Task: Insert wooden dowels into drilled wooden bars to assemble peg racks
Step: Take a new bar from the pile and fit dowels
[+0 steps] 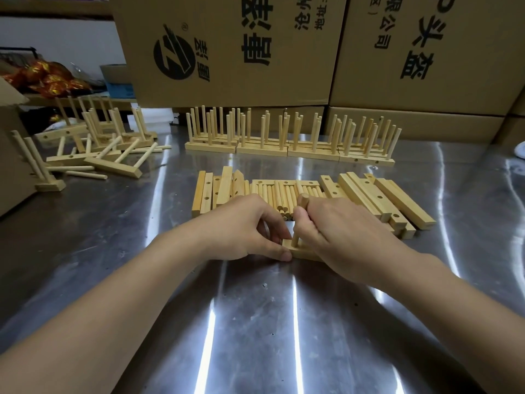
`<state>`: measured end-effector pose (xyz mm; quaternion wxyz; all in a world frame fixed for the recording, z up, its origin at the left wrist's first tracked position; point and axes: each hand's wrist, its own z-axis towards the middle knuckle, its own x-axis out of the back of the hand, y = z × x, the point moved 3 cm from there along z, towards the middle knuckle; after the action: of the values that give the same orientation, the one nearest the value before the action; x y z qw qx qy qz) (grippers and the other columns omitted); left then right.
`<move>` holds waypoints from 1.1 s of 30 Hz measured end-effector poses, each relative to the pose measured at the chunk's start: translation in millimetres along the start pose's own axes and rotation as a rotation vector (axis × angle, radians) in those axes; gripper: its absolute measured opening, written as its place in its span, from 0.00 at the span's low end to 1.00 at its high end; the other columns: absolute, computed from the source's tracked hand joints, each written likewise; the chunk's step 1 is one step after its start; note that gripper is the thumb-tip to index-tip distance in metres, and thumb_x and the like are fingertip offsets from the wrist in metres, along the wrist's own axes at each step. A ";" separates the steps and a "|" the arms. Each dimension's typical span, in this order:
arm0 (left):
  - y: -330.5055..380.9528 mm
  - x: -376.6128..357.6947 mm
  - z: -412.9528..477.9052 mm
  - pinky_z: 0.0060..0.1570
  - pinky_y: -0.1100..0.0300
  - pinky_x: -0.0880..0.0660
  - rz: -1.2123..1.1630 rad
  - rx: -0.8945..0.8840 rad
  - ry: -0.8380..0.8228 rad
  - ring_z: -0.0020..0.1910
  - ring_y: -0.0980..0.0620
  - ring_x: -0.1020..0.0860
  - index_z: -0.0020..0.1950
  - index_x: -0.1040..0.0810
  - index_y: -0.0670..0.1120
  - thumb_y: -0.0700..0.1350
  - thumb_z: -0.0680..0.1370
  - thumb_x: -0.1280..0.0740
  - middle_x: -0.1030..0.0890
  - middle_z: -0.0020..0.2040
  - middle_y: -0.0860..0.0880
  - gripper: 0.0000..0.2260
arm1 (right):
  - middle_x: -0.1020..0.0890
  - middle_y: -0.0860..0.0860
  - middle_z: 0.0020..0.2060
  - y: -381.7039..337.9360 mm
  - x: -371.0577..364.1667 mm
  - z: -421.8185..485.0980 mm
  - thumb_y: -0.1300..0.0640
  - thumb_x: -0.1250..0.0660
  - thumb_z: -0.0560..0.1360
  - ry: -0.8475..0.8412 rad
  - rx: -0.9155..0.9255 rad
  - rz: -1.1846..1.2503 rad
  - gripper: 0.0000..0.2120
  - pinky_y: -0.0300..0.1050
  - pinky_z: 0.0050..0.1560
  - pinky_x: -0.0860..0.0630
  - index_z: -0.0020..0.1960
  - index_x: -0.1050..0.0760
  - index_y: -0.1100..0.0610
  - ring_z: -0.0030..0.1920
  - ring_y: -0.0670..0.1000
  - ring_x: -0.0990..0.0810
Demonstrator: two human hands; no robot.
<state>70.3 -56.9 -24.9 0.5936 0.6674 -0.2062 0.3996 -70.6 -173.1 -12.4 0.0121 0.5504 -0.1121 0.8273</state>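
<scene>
Dowel (300,216): one, upright, lower end set in the bar (301,253), top end standing clear above the right hand (338,234).

Bar: one, flat on the tabletop (255,322), at centre of the head view, mostly covered by both hands; only its left end and near edge show.

Right hand: fingers wrapped tight round the dowel, palm over the bar's right part.

Left hand (241,226): closed on the bar's left end, thumb along the near edge, fingers curled over the far side.

Loose dowels (279,196): a bundle lying flat, just behind the bar, ends facing the person.

Loose bars (216,191): a stack, drilled holes visible, behind and left of the bar, touching the bundle.

More bars (380,199): a second stack, behind and right of the bar, fanned at an angle.

Finished racks (289,137): a row standing pegs-up, well behind the bar, past the bundle.

Tipped racks (96,143): a jumbled heap, far left of the bar, several on their sides, with a few single dowels among them.

Cartons (227,49): large, printed in black, stacked behind the finished racks.

Open box (11,155): brown, at the left edge, beyond the heap.

Foil wrappers (48,78): red and gold, far left rear; contents cannot be told.
</scene>
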 end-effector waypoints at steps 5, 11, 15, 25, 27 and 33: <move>-1.0 0.0 -0.2 0.47 0.56 0.19 -0.012 -0.001 -0.015 0.43 0.58 0.18 0.51 0.13 0.57 0.56 0.72 0.18 0.16 0.42 0.58 0.10 | 0.26 0.45 0.30 3.9 0.7 -5.3 0.29 0.56 0.80 0.035 0.001 -0.028 0.26 0.47 0.31 0.35 0.39 0.34 0.45 0.31 0.45 0.28; -1.1 0.3 0.4 0.45 0.59 0.22 0.011 -0.009 -0.013 0.41 0.60 0.19 0.45 0.15 0.61 0.57 0.72 0.19 0.17 0.40 0.61 0.07 | 0.27 0.44 0.32 4.0 -4.0 -3.6 0.37 0.54 0.82 -0.013 -0.029 -0.033 0.19 0.50 0.33 0.37 0.40 0.36 0.45 0.33 0.46 0.29; -0.4 -0.1 -0.4 0.44 0.60 0.21 0.022 -0.016 -0.001 0.42 0.60 0.19 0.44 0.16 0.61 0.57 0.72 0.18 0.17 0.40 0.61 0.08 | 0.28 0.44 0.33 1.0 -5.5 -3.1 0.39 0.55 0.82 -0.063 -0.019 -0.049 0.17 0.49 0.33 0.38 0.40 0.37 0.45 0.33 0.46 0.30; -5.5 14.6 -4.3 0.33 0.72 0.30 0.148 0.039 -0.003 0.37 0.64 0.21 0.44 0.14 0.57 0.55 0.73 0.18 0.16 0.39 0.60 0.07 | 0.27 0.47 0.30 29.4 11.0 -10.6 0.40 0.48 0.78 0.086 -0.035 0.119 0.15 0.51 0.33 0.34 0.38 0.36 0.48 0.33 0.49 0.28; -12.5 24.3 -7.3 0.32 0.72 0.31 0.193 0.079 -0.015 0.35 0.65 0.22 0.42 0.15 0.56 0.55 0.72 0.18 0.16 0.38 0.60 0.08 | 0.25 0.46 0.31 43.5 15.4 -7.1 0.44 0.43 0.75 0.182 -0.085 0.107 0.10 0.51 0.32 0.32 0.38 0.34 0.47 0.34 0.49 0.27; -24.6 36.5 -13.2 0.30 0.71 0.29 0.208 0.149 -0.027 0.31 0.64 0.22 0.43 0.15 0.54 0.53 0.72 0.17 0.16 0.37 0.60 0.08 | 0.25 0.41 0.51 70.7 -2.8 -2.9 0.50 0.33 0.79 0.182 -0.139 -0.026 0.08 0.45 0.53 0.31 0.58 0.23 0.46 0.56 0.47 0.29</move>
<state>106.6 -31.8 -12.2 0.4947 0.6901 -0.2520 0.4643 -82.4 -241.1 -28.2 0.0711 0.4723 -0.1604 0.8638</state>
